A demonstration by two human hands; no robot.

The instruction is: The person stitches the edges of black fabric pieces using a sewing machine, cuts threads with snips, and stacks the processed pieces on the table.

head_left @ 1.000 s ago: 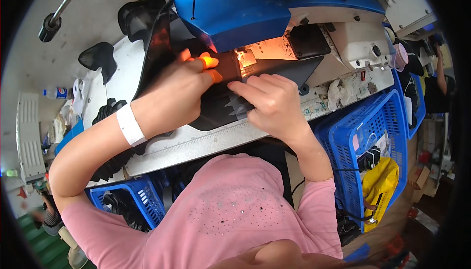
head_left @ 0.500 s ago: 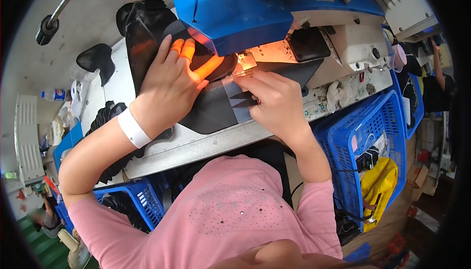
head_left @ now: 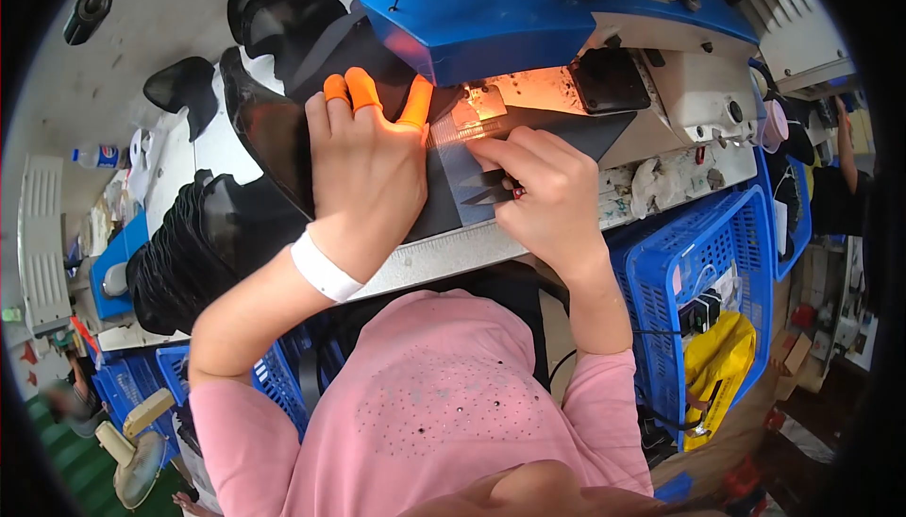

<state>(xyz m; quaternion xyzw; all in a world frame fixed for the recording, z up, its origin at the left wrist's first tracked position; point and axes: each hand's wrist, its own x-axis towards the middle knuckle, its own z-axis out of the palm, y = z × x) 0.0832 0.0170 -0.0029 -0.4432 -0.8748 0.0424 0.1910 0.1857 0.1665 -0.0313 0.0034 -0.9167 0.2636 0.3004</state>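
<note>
My left hand (head_left: 370,163), with orange covers on several fingertips, lies spread on black material (head_left: 326,59) left of the lit work spot. In my right hand (head_left: 547,182) are small dark scissors (head_left: 483,187), their blades pointing left. The thumb and index finger of that hand touch a grey strip (head_left: 451,154) just below a small metal plate (head_left: 486,102) on the machine. Above both hands is the machine's blue head (head_left: 481,22). A dark flat piece (head_left: 580,130) extends to the right under the lit area.
Gathered black material (head_left: 179,258) lies at the left of the table. A ruler edge (head_left: 434,251) runs along its front. On the right stands a blue basket (head_left: 651,276) holding a yellow bag (head_left: 722,375). A person's arm (head_left: 847,144) shows at the far right.
My left hand has moved off the work spot and now lies flat with its fingers spread. The black material at the left has shifted. My right hand has moved slightly right, still with the scissors.
</note>
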